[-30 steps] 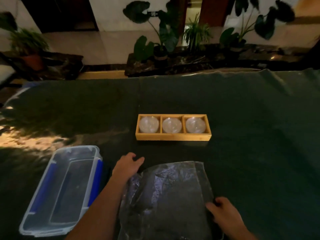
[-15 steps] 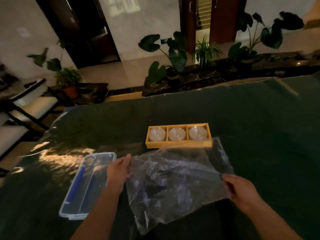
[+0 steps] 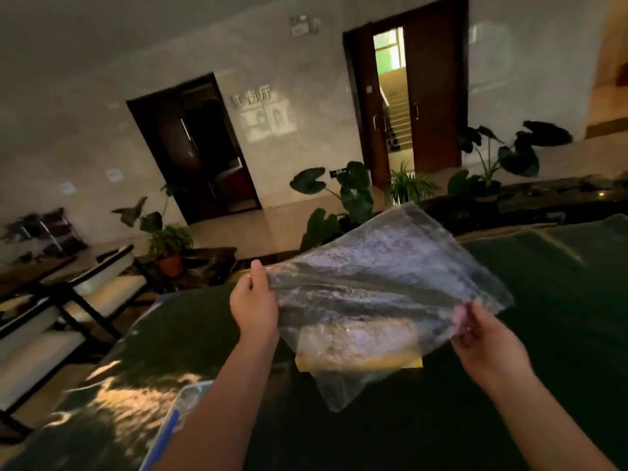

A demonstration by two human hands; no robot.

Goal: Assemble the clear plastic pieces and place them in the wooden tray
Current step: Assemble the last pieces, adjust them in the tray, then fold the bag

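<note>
I hold a large clear plastic sheet [image 3: 380,283] up in the air over the table, stretched between both hands. My left hand [image 3: 253,309] pinches its left edge, thumb up. Its right edge is gripped by my right hand [image 3: 484,338]. The wooden tray [image 3: 360,362] lies on the dark green tablecloth behind the sheet; only its yellow front wall shows plainly below the plastic. The clear pieces in the tray are blurred through the sheet and cannot be made out.
A clear storage box with blue clips [image 3: 176,423] sits at the table's near left, partly behind my left forearm. Chairs [image 3: 85,294] stand to the left of the table. Potted plants [image 3: 343,198] line the floor beyond the far edge.
Both hands have lifted the plastic sheet off the table and raised it in front of the tray. The view has tilted upward, showing more of the room.
</note>
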